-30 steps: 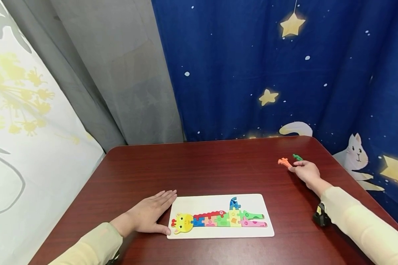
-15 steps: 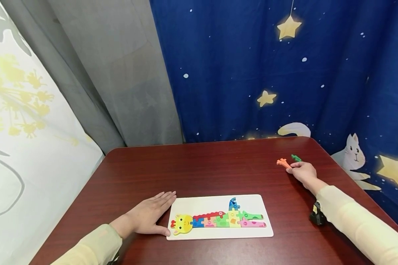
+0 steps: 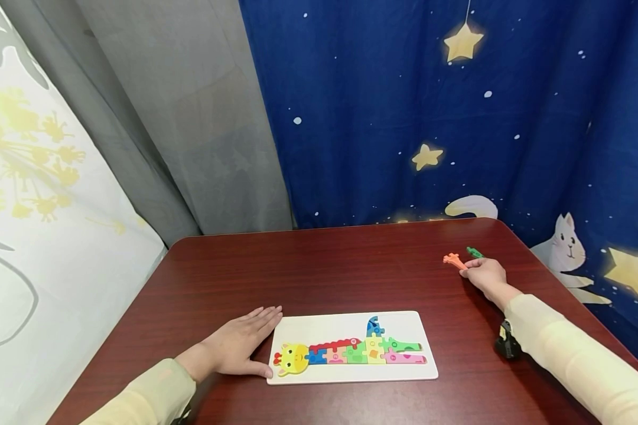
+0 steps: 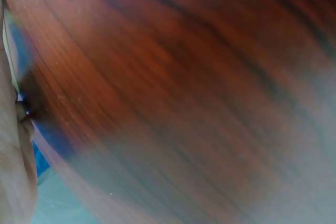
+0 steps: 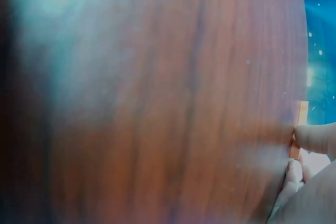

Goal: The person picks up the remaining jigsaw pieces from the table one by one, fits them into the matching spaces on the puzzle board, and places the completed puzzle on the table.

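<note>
In the head view my left hand (image 3: 241, 342) lies flat on the table with straight fingers, its thumb and fingertips at the left edge of a white puzzle board (image 3: 324, 326). On this board a giraffe puzzle (image 3: 357, 353) of colourful interlocking pieces lies sideways, its yellow head to the left. At the table's far right, my right hand (image 3: 486, 276) pinches the lower end of a small orange giraffe-shaped piece (image 3: 452, 260). The right wrist view shows the orange piece (image 5: 295, 145) between thumb and fingers. Just beyond the hand lies a small green piece (image 3: 475, 252), partly hidden.
Dark red wooden table (image 3: 319, 271) with rounded far corners. Behind it hang a grey curtain (image 3: 191, 118) and a blue star-patterned curtain (image 3: 361, 118). White patterned cloth (image 3: 58, 248) hangs at the left.
</note>
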`<state>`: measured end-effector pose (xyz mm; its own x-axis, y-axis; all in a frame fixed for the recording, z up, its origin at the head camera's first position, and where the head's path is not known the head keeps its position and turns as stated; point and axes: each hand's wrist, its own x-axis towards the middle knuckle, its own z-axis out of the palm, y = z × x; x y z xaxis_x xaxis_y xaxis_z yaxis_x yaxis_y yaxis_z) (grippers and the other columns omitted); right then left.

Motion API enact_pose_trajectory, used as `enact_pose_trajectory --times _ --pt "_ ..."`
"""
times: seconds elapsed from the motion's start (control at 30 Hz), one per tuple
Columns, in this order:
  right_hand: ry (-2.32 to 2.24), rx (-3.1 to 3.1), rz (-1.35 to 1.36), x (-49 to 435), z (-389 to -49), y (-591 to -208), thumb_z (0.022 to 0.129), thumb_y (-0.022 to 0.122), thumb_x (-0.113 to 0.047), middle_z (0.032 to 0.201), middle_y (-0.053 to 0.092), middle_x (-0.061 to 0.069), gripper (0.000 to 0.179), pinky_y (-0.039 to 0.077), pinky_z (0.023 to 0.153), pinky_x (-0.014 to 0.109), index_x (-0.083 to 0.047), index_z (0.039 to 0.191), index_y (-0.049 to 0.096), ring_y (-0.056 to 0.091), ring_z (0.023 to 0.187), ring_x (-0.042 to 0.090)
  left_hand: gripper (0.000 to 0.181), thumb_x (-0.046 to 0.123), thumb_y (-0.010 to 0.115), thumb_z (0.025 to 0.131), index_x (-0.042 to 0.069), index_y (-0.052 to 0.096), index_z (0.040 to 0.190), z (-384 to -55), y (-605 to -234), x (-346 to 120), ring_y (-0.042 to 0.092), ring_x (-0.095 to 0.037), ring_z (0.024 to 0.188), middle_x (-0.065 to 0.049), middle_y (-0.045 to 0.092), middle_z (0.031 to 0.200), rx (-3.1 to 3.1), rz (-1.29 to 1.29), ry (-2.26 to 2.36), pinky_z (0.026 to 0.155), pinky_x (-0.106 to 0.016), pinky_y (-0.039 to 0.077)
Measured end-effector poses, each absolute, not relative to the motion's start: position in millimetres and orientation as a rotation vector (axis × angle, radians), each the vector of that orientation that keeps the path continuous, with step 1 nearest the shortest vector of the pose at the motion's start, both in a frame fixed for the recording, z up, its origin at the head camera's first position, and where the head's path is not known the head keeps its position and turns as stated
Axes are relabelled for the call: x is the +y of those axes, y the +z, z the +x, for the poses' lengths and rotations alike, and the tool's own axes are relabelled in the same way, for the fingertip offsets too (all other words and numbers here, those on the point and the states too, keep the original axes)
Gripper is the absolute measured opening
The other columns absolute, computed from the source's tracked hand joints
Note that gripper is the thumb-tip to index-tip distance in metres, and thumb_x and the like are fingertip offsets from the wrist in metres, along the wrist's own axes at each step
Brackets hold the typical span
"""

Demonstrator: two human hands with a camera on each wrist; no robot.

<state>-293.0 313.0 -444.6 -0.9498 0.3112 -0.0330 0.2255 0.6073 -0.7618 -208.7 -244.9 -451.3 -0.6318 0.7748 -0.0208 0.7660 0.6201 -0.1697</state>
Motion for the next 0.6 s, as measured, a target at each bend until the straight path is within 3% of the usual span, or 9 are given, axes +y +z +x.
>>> enact_pose_trajectory --times 0.6 --pt "1.244 -2.688 -0.51 309.1 -295.4 -444.3 0.086 0.067 -0.008 0.101 0.062 0.022 0.023 0.043 0.066 0.033 0.007 0.103 0.066 0.052 0.09 0.033 0.108 0.083 0.035 0.082 0.003 0.026 0.153 -208.4 -452.8 -244.6 0.024 -0.023 0.144 -0.01 0.023 0.159 -2.784 -1.32 0.233 0.115 -0.039 0.023"
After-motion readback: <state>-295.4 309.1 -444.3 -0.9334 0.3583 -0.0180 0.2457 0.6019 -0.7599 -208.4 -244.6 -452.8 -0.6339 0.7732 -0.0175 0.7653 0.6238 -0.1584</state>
